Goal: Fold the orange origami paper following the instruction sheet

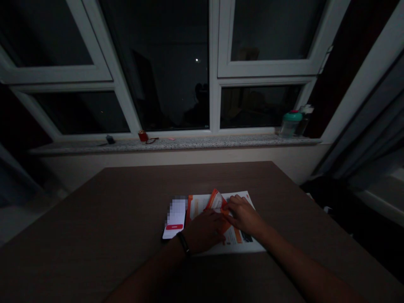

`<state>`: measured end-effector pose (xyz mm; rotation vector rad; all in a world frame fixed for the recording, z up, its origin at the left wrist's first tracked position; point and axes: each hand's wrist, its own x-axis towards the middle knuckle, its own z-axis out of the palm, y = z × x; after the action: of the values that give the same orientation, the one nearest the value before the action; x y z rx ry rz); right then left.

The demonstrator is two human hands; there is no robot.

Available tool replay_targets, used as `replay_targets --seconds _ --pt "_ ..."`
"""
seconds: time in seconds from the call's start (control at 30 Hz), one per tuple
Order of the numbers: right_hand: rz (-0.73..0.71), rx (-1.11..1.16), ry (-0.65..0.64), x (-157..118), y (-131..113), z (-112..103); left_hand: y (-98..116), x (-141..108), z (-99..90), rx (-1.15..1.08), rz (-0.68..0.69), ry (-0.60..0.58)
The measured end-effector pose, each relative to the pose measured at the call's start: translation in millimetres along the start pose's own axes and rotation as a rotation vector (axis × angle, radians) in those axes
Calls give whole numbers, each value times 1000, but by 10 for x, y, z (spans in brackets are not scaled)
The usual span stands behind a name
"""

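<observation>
Left hand (205, 230) over orange paper (216, 201), right hand (245, 215) at edge; cannot tell either grip's closure. Light, even fingertip pressure should keep creases neat.

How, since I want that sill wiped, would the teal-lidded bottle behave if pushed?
The bottle stands upright on the sill, taller than wide, so it could tip if pushed near the lid. Its see-through walls look like plastic, so probably stiff.

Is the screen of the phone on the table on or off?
On: the phone glows white, with a red bar near its lower end.
</observation>
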<state>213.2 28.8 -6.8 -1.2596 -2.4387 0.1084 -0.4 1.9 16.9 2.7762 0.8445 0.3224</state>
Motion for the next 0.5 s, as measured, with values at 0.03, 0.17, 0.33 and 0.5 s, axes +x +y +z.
replay_targets --seconds 0.03,0.17,0.33,0.5 --pt "-3 3 -6 -10 -2 -7 2 -1 -4 -3 -1 6" --pt "-11 30 -28 -39 -1 -28 7 -2 -20 -15 -14 -17" --pt "-12 18 -19 -22 14 -13 -2 -15 -10 -50 -38 -14" --pt "-26 -2 -18 12 31 11 -24 -29 20 -78 -25 0"
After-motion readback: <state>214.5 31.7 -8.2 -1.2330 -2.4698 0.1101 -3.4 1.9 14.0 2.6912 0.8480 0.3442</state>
